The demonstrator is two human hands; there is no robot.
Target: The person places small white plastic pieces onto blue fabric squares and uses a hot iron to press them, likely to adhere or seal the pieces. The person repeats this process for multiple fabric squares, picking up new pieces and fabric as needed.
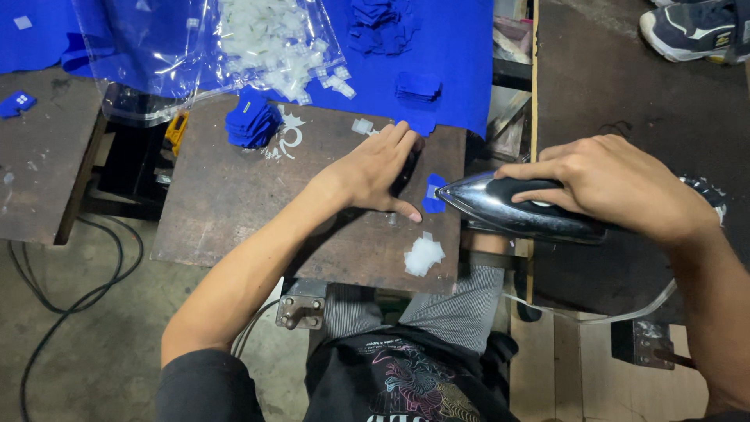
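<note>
Right hand [617, 184] has a closed grip on the iron [519, 209], its tip on the small blue patch [433, 195] right at the desk [234, 203] edge. Left hand [379, 168] lies flat and open just beside the patch, gripping nothing. Plenty of bare desk to the left; the white scrap pile [423, 255] sits near the front edge.

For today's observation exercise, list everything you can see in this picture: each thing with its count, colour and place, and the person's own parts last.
iron: one, shiny metal with dark handle, tip on the small blue piece at the board's right edge
small blue fabric piece: one, blue, under the iron's tip
work board: one, brown, centre
stack of blue pieces: one, blue, board's upper left
white scraps: one small pile, white, board's lower right
clear bag of white bits: one, transparent, top
blue cloth: one, blue, top
black cable: one, floor at left
shoe: one, dark with white sole, top right, another person's
left hand: flat on the board beside the blue piece
right hand: gripping the iron's handle
</note>
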